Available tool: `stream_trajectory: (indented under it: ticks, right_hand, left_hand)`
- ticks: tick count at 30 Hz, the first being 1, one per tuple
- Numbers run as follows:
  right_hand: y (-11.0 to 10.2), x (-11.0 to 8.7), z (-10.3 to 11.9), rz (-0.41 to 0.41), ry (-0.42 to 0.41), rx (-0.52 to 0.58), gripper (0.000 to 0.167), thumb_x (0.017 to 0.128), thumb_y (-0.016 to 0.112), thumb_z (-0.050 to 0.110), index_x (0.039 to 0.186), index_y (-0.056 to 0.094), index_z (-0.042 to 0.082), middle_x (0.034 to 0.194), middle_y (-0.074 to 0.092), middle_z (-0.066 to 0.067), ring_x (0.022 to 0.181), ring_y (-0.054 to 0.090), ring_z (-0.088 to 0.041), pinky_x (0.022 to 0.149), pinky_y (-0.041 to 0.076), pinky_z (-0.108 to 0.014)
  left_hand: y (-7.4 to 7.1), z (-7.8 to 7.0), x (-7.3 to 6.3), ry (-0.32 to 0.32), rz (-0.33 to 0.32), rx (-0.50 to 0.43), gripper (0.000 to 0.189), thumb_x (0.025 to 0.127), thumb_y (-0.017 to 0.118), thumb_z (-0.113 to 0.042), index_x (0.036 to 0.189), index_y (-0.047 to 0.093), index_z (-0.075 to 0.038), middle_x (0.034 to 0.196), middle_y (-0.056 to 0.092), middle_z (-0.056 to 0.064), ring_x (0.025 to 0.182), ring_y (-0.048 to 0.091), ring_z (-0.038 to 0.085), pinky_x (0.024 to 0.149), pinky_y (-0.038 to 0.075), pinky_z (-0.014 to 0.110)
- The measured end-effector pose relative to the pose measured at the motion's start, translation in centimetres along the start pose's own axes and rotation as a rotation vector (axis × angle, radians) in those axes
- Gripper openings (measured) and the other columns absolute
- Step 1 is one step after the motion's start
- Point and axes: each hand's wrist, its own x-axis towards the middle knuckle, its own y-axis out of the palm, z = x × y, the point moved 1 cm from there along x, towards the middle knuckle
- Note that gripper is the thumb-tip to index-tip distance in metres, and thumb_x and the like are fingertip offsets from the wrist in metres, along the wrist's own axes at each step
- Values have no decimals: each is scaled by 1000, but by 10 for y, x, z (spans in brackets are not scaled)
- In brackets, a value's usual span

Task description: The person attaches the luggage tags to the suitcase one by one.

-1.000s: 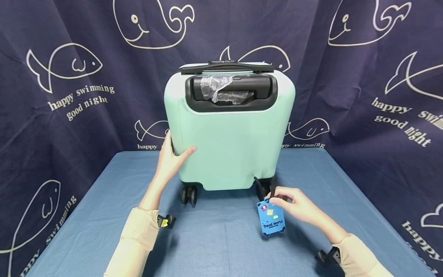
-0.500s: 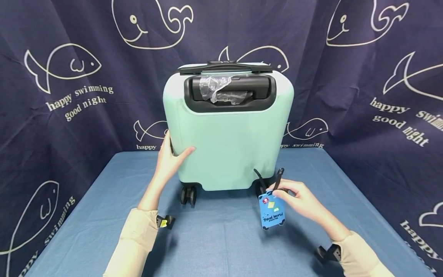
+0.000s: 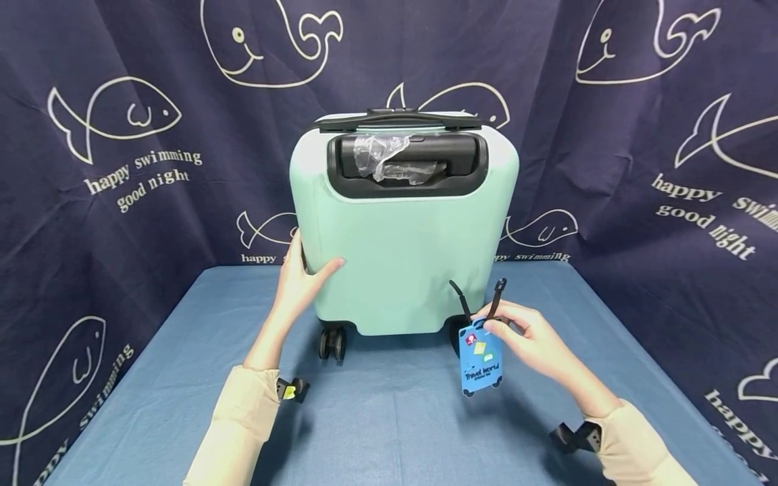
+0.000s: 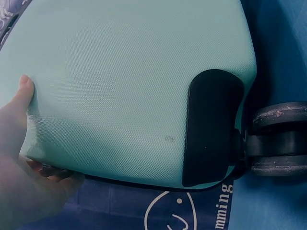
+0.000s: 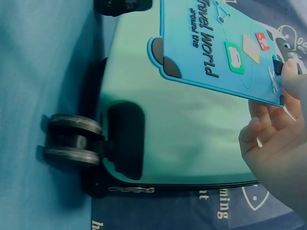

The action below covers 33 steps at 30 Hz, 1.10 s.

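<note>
Left hand [image 3: 296,280] at the suitcase's 8 o'clock, and it's a firm grip: thumb on the face, fingers wrapped round the side. The mint-green suitcase [image 3: 401,263] itself stands on its casters [image 3: 331,343], at 12 o'clock on the blue cloth [image 3: 377,418]. Over to the right hand [image 3: 535,341], pinching the blue luggage tag [image 3: 481,364] by its top, held above the cloth at the suitcase's 5 o'clock, "Travel World" facing us! 2 black strap ends [image 3: 497,298] jut up towards 11 and 1 o'clock. Clear plastic film [image 3: 373,152] clings to the recessed telescopic handle [image 3: 464,148] at 12.
</note>
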Motion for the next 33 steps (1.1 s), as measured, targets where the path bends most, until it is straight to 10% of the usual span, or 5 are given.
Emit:
stream_trajectory:
  ticks: [33]
  right_hand:
    - [-22, 38, 47, -116, -171, 97, 15, 87, 59, -6, 91, 67, 6, 94, 66, -2, 83, 58, -10, 76, 48, -15]
  left_hand:
    - [2, 1, 0, 8, -23, -13, 92, 78, 71, -47, 150, 18, -27, 150, 31, 6, 137, 32, 25, 109, 30, 45]
